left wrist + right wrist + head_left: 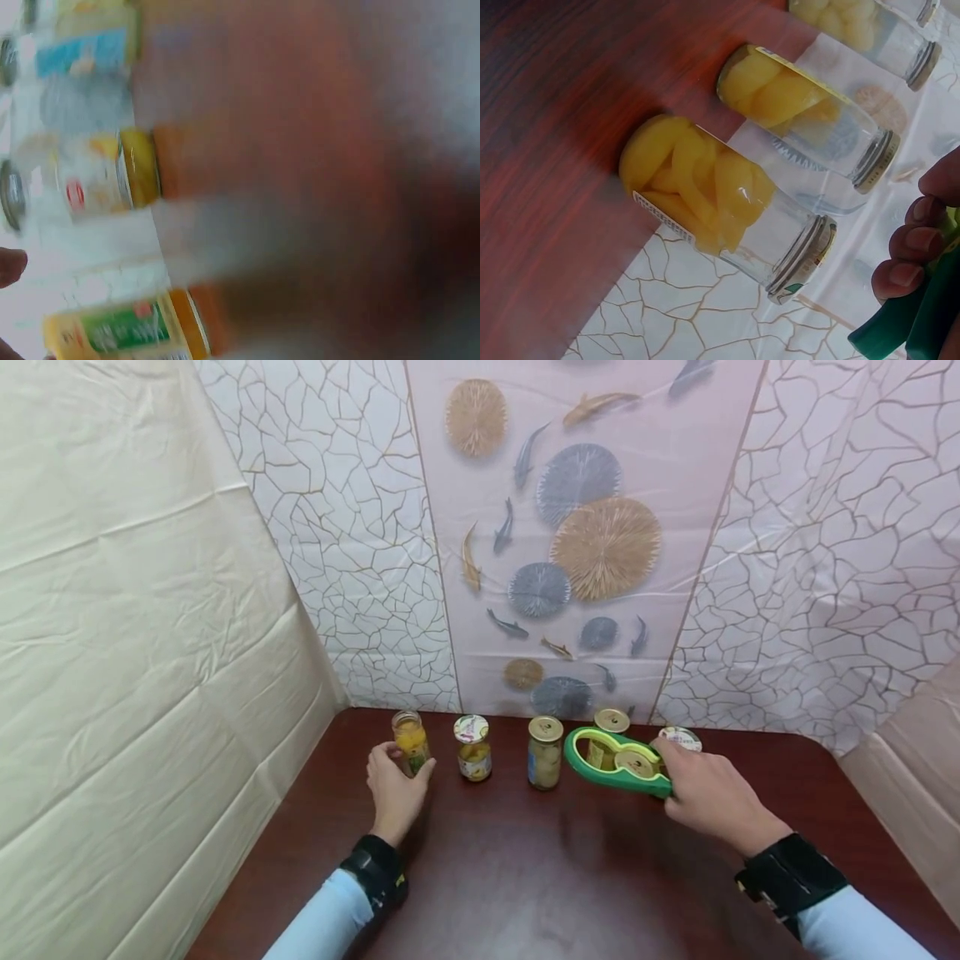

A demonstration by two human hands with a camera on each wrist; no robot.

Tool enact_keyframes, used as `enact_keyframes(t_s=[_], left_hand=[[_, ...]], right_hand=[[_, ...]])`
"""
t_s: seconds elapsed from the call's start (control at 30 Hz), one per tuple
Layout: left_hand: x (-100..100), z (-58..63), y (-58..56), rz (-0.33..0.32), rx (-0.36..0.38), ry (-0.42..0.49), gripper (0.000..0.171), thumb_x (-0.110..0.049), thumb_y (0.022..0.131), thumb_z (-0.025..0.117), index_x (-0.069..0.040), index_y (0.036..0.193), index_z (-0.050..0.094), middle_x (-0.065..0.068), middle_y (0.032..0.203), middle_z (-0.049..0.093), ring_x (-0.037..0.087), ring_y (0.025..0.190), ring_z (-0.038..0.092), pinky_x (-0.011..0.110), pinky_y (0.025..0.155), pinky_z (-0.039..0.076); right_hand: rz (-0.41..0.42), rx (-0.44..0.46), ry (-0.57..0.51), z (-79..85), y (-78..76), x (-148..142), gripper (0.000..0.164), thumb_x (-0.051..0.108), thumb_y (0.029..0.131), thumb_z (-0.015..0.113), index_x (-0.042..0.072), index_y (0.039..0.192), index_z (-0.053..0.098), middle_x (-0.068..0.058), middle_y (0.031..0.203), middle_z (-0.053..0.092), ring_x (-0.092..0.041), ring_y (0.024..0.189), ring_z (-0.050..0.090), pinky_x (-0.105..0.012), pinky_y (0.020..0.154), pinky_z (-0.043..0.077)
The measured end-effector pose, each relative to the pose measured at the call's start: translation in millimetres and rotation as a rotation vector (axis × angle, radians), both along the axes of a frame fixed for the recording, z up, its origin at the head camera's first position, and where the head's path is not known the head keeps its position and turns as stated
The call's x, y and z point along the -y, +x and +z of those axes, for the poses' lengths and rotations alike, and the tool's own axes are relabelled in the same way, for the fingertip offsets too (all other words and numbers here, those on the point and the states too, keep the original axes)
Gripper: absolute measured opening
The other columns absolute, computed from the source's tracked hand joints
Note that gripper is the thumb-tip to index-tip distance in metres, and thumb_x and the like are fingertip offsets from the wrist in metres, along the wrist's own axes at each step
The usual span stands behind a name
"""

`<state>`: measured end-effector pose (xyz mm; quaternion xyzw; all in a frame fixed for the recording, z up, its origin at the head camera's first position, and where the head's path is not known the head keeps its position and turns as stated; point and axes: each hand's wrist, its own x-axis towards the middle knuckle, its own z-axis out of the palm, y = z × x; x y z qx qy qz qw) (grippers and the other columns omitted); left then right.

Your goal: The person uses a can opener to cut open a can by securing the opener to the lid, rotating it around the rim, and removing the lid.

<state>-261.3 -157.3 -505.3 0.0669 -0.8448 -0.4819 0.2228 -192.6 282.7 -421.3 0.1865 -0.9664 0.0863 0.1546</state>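
Right hand (712, 795) grips the handle of a green plastic jar opener with two lime-lined rings (658, 786), holding it tilted above the table. A gold metal lid (636, 765) shows in the ring nearer the hand; looks lodged there, but I can't tell for sure. Left hand (397, 789) has fingers and thumb spread to either side of a clear glass jar of orange contents (411, 745), upright at the row's left end, apparently lidless. Contact I can't tell; the left wrist view is badly blurred.

Beside it, a squat glass jar with a white patterned lid (474, 764), then a glass jar of pale pieces under a gold lid (544, 767). A gold-lidded jar of yellow fruit (787, 97) and a white-lidded jar of yellow slices (701, 180) stand near the right hand.

Risks, my guess: a careless nudge from the left fingers tips the orange jar and spills it; a low opener swing knocks neighbours; if the gold lid sits loose, it drops.

Glossy red-brown tabletop (465, 877); behind, a crackle-patterned cloth with a koi panel (577, 485); cream cloth (135, 610) hangs at left.
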Motion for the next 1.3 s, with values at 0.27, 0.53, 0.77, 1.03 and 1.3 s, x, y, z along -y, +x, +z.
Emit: enact_keyframes(t_s=[0.27,0.53,0.77,1.03,1.3], left_hand=[[-35,3.2,26.8,-0.198,-0.050,-0.029,0.047,-0.023,0.088,0.083,-0.004,0.120,0.055,0.019,0.116,0.057,0.039,0.111,0.054,0.054,0.099,0.038],[-61,21.6,28.3,-0.312,-0.023,-0.007,0.029,-0.020,0.090,0.081,-0.008,0.110,0.063,0.016,0.108,0.057,0.028,0.096,0.057,0.039,0.081,0.048],[-95,33.8,32.9,-0.488,-0.054,0.015,0.015,-0.024,0.098,0.071,-0.013,0.109,0.071,0.003,0.109,0.068,0.021,0.099,0.065,0.039,0.082,0.055],[-137,55.9,40.1,-0.857,0.115,0.317,0.042,-0.043,0.107,0.049,-0.009,0.112,0.073,0.003,0.097,0.072,0.012,0.096,0.062,0.035,0.087,0.049],[-159,71.3,49.9,-1.050,0.248,0.556,0.074,-0.062,0.104,0.035,0.000,0.129,0.065,0.005,0.118,0.070,0.010,0.112,0.059,0.036,0.103,0.042]], right_hand=[[0.010,-0.021,-0.013,3.5,0.9,0,0.053,0.011,0.071,0.083,0.008,0.115,0.054,-0.008,0.091,0.067,-0.020,0.068,0.056,-0.040,0.059,0.052],[0.006,-0.029,-0.012,4.7,-0.4,2,0.055,0.010,0.068,0.082,0.009,0.115,0.053,-0.007,0.089,0.066,-0.020,0.066,0.055,-0.039,0.056,0.050],[0.064,-0.078,-0.034,5.3,-0.3,15,0.055,0.006,0.064,0.077,0.011,0.113,0.053,-0.002,0.082,0.063,-0.016,0.064,0.052,-0.035,0.053,0.044],[0.144,-0.149,-0.061,11.7,1.6,40,0.055,0.001,0.063,0.074,0.010,0.114,0.055,0.000,0.082,0.060,-0.014,0.064,0.051,-0.033,0.054,0.044],[0.176,-0.160,-0.071,17.3,3.3,60,0.057,0.000,0.061,0.073,0.010,0.114,0.053,0.001,0.077,0.058,-0.013,0.061,0.049,-0.031,0.049,0.041]])
